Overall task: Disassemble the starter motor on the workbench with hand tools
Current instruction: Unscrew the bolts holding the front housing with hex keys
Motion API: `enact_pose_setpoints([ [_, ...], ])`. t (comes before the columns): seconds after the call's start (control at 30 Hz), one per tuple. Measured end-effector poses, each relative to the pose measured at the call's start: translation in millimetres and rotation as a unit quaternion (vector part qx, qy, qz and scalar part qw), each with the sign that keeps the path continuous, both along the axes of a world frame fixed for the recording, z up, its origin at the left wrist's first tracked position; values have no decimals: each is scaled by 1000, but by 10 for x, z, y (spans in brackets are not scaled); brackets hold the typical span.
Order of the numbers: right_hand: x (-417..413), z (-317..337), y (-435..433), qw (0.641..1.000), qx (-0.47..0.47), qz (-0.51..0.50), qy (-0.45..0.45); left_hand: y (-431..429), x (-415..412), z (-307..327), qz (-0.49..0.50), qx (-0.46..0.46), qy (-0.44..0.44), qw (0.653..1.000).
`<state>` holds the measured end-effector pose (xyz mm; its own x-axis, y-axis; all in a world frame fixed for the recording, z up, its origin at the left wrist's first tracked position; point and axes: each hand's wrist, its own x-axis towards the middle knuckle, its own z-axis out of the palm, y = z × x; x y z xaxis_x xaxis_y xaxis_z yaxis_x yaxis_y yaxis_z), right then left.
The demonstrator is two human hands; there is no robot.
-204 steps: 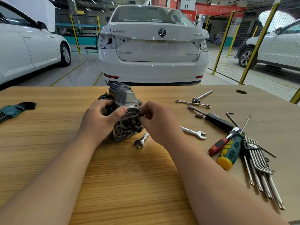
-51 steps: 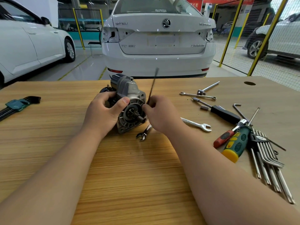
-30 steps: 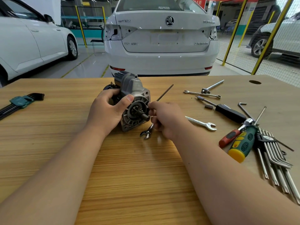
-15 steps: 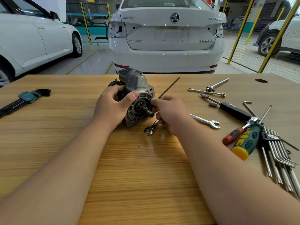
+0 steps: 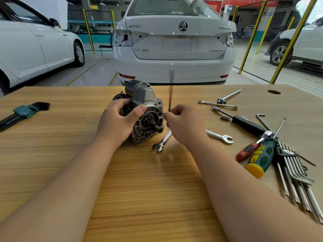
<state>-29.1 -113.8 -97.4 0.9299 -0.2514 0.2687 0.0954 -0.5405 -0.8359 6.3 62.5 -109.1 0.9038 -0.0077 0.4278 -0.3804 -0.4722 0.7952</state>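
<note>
The left hand point(image 5: 118, 124) grips the grey cast-metal starter motor point(image 5: 148, 102) on the pale wooden workbench point(image 5: 148, 189). The right hand point(image 5: 185, 126) pinches a thin dark hex key point(image 5: 170, 98) (blurred, its tip probably at the motor's face). If it is seated shallow, it could slip and jab the left thumb.

Forearms extended — left hand point(image 5: 118, 123) grips the starter motor point(image 5: 148, 117), right hand point(image 5: 187, 126) pinches a thin rod point(image 5: 170, 98) (fingers bunched).

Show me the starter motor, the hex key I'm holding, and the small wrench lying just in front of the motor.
starter motor point(image 5: 148, 119), head view, on its round end face.
hex key point(image 5: 170, 98), head view, on its upright long arm.
small wrench point(image 5: 162, 141), head view, on the middle of its shaft.
</note>
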Motion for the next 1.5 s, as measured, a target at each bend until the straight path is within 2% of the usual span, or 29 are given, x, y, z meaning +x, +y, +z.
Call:
enact_pose_setpoints([
  [0.07,-6,25,15,970,225,14,88,2,-2,3,-6,-5,6,1000],
  [0.13,6,28,23,945,299,14,134,4,1,7,-7,-6,9,1000],
  [0.23,12,48,67,933,331,19,143,-4,-6,7,-2,3,1,1000],
  [0.37,18,25,116,946,298,-5,129,-4,10,-9,2,4,-3,1000],
  [0.57,12,22,174,912,385,8,142,-4,-6,2,3,-1,4,1000],
  [0.67,4,18,198,907,391,8,154,-19,-7,18,6,-2,4,1000],
  [0.8,-6,25,156,922,353,18,156,-33,-27,22,5,-4,2,1000],
  [0.87,-9,35,104,942,300,30,144,-33,-28,25,2,-7,4,1000],
  [0.93,-6,47,57,976,178,37,119,-30,-24,26,3,-11,6,1000],
  [1.0,13,57,16,995,26,38,90,-27,-24,22,6,-13,3,1000],
  [1.07,51,53,-30,996,-14,39,84,-30,-7,19,8,-6,2,1000],
  [1.1,70,45,-52,995,10,45,93,-29,1,18,9,-5,3,1000],
  [1.17,102,31,-70,980,126,68,135,-26,10,10,11,-8,0,1000],
  [1.27,122,22,-49,925,304,100,205,-24,8,2,11,-7,-6,1000],
  [1.33,121,17,-42,921,315,107,202,-23,9,-3,12,-7,-5,1000],
  [1.37,116,23,-37,941,269,102,179,-23,10,-2,13,-6,-4,1000],
  [1.43,84,44,-22,991,59,64,103,-25,17,2,15,-5,-1,1000],
  [1.5,55,46,-3,986,-164,25,12,-30,16,-3,15,-8,2,1000],
])
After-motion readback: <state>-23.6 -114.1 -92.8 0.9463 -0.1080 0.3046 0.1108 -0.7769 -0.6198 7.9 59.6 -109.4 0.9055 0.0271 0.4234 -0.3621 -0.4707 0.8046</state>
